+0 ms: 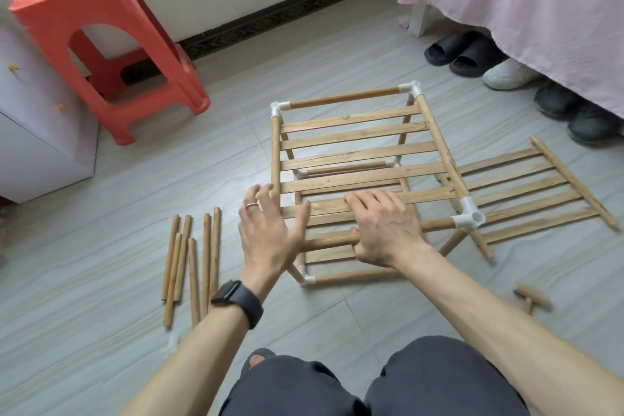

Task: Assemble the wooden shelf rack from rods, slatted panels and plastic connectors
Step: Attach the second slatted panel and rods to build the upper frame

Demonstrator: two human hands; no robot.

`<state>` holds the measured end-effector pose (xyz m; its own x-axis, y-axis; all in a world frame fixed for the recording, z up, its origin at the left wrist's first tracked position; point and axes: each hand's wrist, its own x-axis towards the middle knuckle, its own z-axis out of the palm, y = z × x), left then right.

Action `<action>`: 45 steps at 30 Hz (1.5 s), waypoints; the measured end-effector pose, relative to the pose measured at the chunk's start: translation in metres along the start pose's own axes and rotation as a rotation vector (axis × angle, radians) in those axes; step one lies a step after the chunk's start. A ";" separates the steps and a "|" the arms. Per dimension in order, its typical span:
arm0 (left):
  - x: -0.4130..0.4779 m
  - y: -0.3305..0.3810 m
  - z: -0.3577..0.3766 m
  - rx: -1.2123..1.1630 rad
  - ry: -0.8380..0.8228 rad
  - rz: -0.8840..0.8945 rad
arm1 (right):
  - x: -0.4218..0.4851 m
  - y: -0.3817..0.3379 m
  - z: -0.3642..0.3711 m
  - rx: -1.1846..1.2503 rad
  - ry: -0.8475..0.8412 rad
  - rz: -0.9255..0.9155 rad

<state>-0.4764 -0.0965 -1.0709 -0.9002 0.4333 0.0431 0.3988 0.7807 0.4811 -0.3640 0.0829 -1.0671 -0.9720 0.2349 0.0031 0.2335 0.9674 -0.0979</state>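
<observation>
A partly built wooden rack [358, 149] stands on the floor, its rods joined by white plastic connectors [469, 215] and a slatted panel laid across its top. My right hand [385, 230] grips the rack's near top rod [439, 224], fingers reaching onto a slat. My left hand [270, 233] is spread open at the rack's near left corner, its fingertips against the left rod [275, 152]. A second slatted panel [540, 189] lies flat on the floor to the right. Several loose rods [192, 263] lie to the left.
A small wooden mallet [531, 297] lies on the floor at the right. A red plastic stool [101, 44] and a white cabinet [40, 132] stand at the left. Shoes [472, 54] sit under a pink cloth [540, 10] at the back right. My knees fill the bottom edge.
</observation>
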 end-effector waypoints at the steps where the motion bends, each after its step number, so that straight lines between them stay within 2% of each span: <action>1: -0.008 0.004 -0.001 0.137 0.024 0.217 | 0.000 0.001 0.000 0.017 0.004 -0.005; 2: -0.011 0.009 -0.002 0.240 0.001 0.372 | -0.001 0.003 0.000 0.032 0.004 -0.012; 3: -0.009 0.013 -0.004 0.313 -0.046 0.438 | -0.003 0.006 0.000 0.038 0.000 -0.014; 8: 0.010 0.029 -0.014 0.589 -0.191 0.538 | -0.016 0.036 -0.006 -0.022 -0.049 0.114; 10: 0.005 0.030 -0.006 0.649 -0.261 0.513 | -0.021 0.049 -0.007 -0.036 -0.049 0.151; 16: -0.001 0.026 0.010 0.564 -0.097 0.518 | -0.022 0.064 -0.006 -0.014 0.023 0.141; 23: 0.011 0.032 0.010 0.546 -0.064 0.485 | -0.002 0.069 -0.011 -0.023 -0.012 0.143; 29: 0.020 0.037 0.012 0.536 -0.027 0.509 | 0.010 0.077 -0.005 -0.015 0.038 0.118; 34: 0.023 0.034 0.010 0.501 -0.068 0.489 | 0.013 0.085 -0.003 0.009 0.088 0.092; 37: 0.022 0.018 0.004 0.517 -0.060 0.518 | 0.009 0.097 -0.005 -0.012 0.049 0.063; 41: 0.024 0.010 -0.002 0.577 -0.025 0.512 | 0.001 0.121 -0.008 -0.123 0.059 0.119; 45: 0.025 0.016 -0.001 0.605 -0.007 0.509 | 0.001 0.125 -0.009 -0.105 0.072 0.143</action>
<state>-0.4926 -0.0730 -1.0613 -0.5809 0.8045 0.1237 0.7893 0.5939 -0.1559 -0.3359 0.2048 -1.0705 -0.9254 0.3729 0.0685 0.3739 0.9275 0.0022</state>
